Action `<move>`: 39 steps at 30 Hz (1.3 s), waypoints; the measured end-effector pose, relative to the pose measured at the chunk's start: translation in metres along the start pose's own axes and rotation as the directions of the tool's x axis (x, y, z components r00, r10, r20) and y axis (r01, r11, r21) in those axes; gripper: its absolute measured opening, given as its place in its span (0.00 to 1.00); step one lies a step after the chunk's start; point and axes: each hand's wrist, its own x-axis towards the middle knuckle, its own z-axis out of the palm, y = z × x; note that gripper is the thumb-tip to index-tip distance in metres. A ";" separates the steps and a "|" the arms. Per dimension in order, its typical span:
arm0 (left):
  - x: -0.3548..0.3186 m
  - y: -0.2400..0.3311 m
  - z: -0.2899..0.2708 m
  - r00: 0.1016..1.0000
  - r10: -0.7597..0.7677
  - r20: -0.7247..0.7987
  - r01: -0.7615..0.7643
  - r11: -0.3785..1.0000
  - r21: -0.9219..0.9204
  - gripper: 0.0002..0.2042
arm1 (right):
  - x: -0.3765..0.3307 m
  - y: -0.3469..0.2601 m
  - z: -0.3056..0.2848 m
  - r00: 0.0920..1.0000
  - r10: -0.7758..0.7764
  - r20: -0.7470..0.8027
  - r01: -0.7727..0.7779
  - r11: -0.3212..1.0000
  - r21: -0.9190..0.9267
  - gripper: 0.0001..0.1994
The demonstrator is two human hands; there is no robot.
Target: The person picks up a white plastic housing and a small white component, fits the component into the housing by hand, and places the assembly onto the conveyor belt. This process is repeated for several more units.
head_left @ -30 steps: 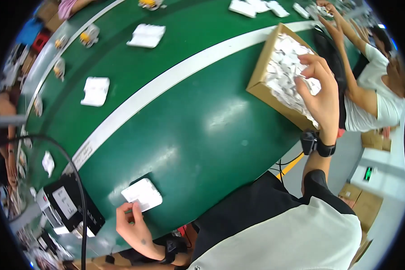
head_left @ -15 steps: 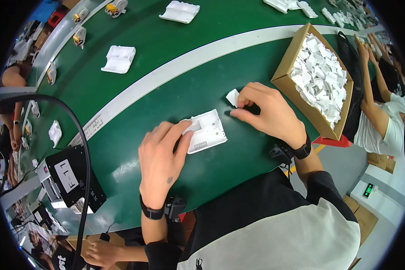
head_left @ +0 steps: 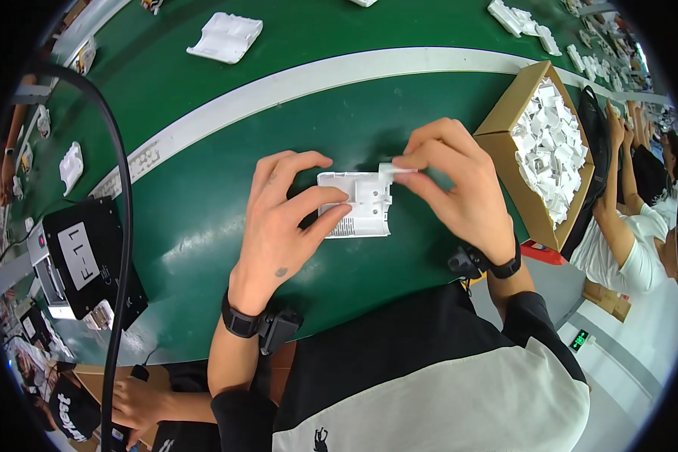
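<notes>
A white plastic cover (head_left: pixel 368 215) with ribs, small holes and a slotted patch lies on the green worktable (head_left: pixel 294 135) in front of me. My left hand (head_left: pixel 279 218) is at its left side, thumb and forefinger closed on a raised inner part of it. Between the thumb and fingers of my right hand (head_left: pixel 463 188) is a small white plastic piece (head_left: pixel 390 170). That piece is at the cover's upper right corner; whether it touches the cover I cannot tell.
A cardboard box (head_left: pixel 497 143) full of small white pieces (head_left: pixel 554 151) stands at the right. Left is a black machine (head_left: pixel 87 264) behind a black cable (head_left: pixel 124 226). Past the white strip (head_left: pixel 309 77), a white cover (head_left: pixel 227 38) lies on the green surface. Other people work nearby.
My right hand has brought the small white piece left to the cover's corner. The cover now lies straighter, with my left hand still on it. Covers beyond the strip have shifted.
</notes>
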 end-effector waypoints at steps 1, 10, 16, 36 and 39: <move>-0.001 -0.002 0.001 1.000 0.026 0.000 -0.026 1.000 0.013 0.08 | -0.002 -0.008 0.001 1.000 0.012 0.003 -0.013 0.999 0.043 0.10; -0.002 -0.005 0.005 0.998 0.052 -0.044 -0.051 0.998 0.023 0.06 | -0.014 -0.019 0.028 0.996 -0.011 0.083 0.013 1.000 -0.022 0.10; -0.004 -0.005 0.007 0.995 0.082 -0.060 -0.080 0.996 0.045 0.06 | -0.018 -0.026 0.031 0.999 0.009 0.031 -0.004 0.984 -0.177 0.09; 0.003 0.022 0.027 0.993 -0.106 -0.052 0.109 0.993 0.054 0.10 | 0.000 -0.019 0.016 0.995 -0.020 0.096 0.032 0.991 -0.127 0.08; 0.003 0.024 0.028 0.992 -0.122 -0.041 0.123 0.992 0.039 0.10 | -0.002 -0.013 0.012 0.991 -0.068 0.115 0.084 0.988 -0.133 0.10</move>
